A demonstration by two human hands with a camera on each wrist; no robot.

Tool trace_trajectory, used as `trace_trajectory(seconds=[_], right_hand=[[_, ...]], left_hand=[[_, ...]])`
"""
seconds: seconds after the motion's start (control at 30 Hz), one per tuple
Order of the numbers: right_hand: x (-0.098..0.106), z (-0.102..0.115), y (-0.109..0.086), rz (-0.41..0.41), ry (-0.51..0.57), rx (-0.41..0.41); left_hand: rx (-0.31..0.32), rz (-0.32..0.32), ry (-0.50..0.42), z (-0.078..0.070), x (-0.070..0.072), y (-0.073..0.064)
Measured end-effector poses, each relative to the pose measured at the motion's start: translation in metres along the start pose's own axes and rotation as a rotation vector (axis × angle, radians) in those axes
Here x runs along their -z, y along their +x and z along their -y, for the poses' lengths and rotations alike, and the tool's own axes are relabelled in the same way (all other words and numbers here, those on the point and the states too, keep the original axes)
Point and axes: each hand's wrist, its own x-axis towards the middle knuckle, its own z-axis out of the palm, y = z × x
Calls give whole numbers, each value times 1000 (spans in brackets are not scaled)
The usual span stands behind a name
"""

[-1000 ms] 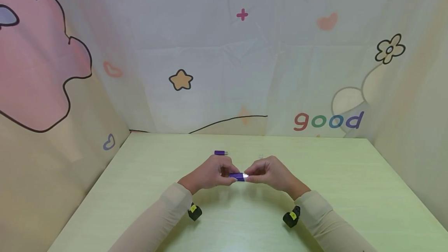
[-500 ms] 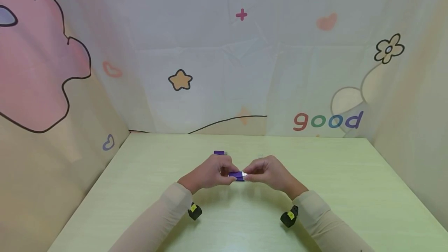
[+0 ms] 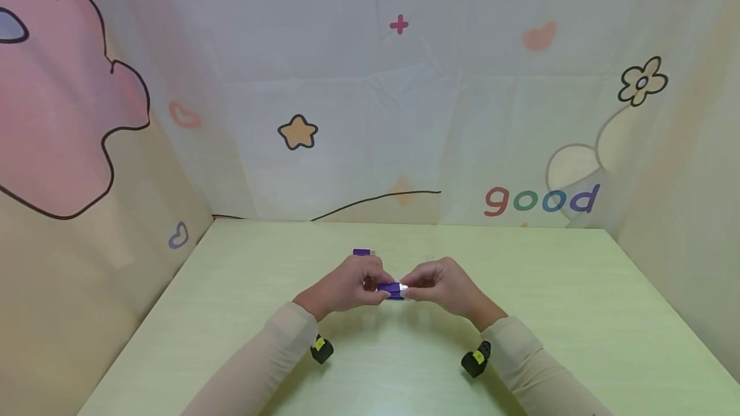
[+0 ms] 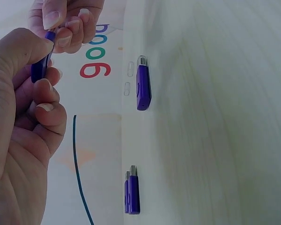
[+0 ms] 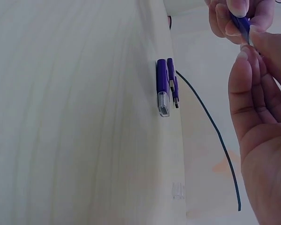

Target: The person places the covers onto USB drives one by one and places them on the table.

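Note:
My left hand (image 3: 354,284) holds a purple USB flash drive (image 3: 388,288) between thumb and fingers, raised above the table. At its connector end, my right hand (image 3: 448,284) pinches the pale tip, apparently a clear cap, mostly hidden by the fingertips. Both hands also show in the left wrist view, with the held drive (image 4: 41,65) tilted between them. On the table lies another purple flash drive (image 4: 143,86) wearing a clear cap. Two uncapped drives (image 5: 172,74) lie side by side near it, silver connectors bare.
Two small clear caps (image 5: 178,190) lie loose on the pale wooden table (image 3: 260,262), towards the back. A printed cloth (image 3: 370,101) hangs behind the table and along its sides. Black wrist cameras (image 3: 322,349) sit under both forearms.
The right hand has shifted slightly left towards the left hand, and less of the drive's pale end shows between the fingers. The left hand has hardly moved.

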Motion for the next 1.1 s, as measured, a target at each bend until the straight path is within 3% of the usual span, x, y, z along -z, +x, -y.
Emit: trace_trajectory(seconds=[0.3,0.53,0.93,1.1], right_hand=[[1,-1,2,-6,-19,-24],[6,0,7,-28,-72,-52],[8,-11,22,-71,-239,-110],[6,-15,28,-54,-303,-100]], left_hand=[[9,8,33,2,1,3],[107,20,46,5,1,13],[232,17,139,28,-5,27],[236,45,166,38,-10,30]])
